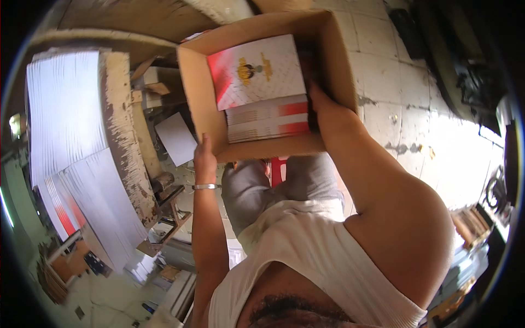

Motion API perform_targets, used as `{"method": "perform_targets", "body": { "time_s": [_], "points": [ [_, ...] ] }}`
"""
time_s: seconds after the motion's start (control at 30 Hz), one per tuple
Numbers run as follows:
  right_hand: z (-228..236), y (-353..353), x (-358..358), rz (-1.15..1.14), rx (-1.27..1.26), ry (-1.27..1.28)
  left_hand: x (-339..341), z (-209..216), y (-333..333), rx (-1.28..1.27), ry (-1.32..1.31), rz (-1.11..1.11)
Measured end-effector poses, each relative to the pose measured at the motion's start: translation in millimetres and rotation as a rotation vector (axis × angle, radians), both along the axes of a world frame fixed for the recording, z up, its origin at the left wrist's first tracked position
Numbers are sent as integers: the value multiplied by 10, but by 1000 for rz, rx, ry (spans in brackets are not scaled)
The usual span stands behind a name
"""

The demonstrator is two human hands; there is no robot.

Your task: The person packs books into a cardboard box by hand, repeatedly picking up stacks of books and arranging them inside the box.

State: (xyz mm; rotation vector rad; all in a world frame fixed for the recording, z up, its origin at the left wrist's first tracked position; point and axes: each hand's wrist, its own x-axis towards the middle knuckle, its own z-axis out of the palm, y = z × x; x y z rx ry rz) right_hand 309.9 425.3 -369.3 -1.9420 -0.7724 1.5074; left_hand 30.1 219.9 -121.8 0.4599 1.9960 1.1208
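An open cardboard box (268, 151) is in front of me, above my knees. Inside it, booklets (257, 71) with a white, red and gold cover lie face up, and more booklets (268, 119) stand packed in rows with their edges showing along the near side. My left hand (205, 159) grips the box at its near left corner, thumb up by the rim and the other fingers mostly hidden below. My right hand (322, 101) reaches over the near right edge into the box, beside the booklets. Its fingers are largely hidden in the shadow there.
On the left, a worn table (123, 109) bears tall stacks of white sheets (63, 109) and some red-and-white printed ones (66, 210). A loose white sheet (176, 139) lies beside it. Tiled floor (383, 71) extends to the right, with dark machinery (454, 60) beyond.
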Motion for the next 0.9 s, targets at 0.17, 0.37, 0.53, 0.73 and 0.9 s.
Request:
{"method": "perform_targets", "body": {
  "time_s": [0.17,0.37,0.53,0.73,0.9],
  "points": [
    [-97,-185,52,-9,-67,-50,-48,11,-66,-106,119,-174],
    [-153,-299,108,-9,-112,-92,53,75,-37,-75,193,-267],
    [-213,-300,87,-4,-119,-102,-28,175,85,-98,62,-280],
    [-253,-473,196,-6,-145,-109,16,115,-21,-63,142,-243],
    [-333,-550,186,-10,-164,-95,-29,137,-7,-133,22,-242]
  ]
}}
